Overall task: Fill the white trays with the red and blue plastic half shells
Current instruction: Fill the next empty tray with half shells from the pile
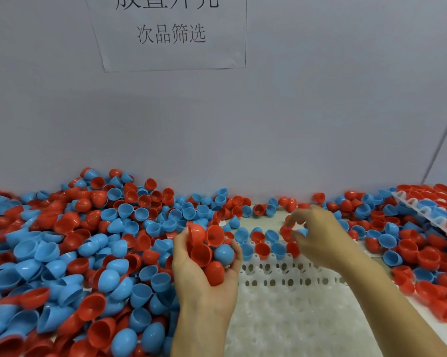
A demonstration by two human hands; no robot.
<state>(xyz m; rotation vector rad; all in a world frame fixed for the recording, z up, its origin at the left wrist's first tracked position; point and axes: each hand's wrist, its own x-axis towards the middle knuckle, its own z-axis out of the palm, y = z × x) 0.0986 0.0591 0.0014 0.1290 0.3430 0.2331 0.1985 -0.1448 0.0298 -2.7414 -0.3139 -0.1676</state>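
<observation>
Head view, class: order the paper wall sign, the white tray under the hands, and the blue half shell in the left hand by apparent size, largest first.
1. White tray
2. Paper wall sign, partly cropped, so this ranking is unsure
3. Blue half shell

Tray (pixel 294 305) centre; shell pile (pixel 62 253) left; second tray (pixel 428 212) far right.

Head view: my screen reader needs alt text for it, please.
A left hand cups several red and blue half shells while the right hand reaches over a partly filled white tray, amid loose shells.
</observation>
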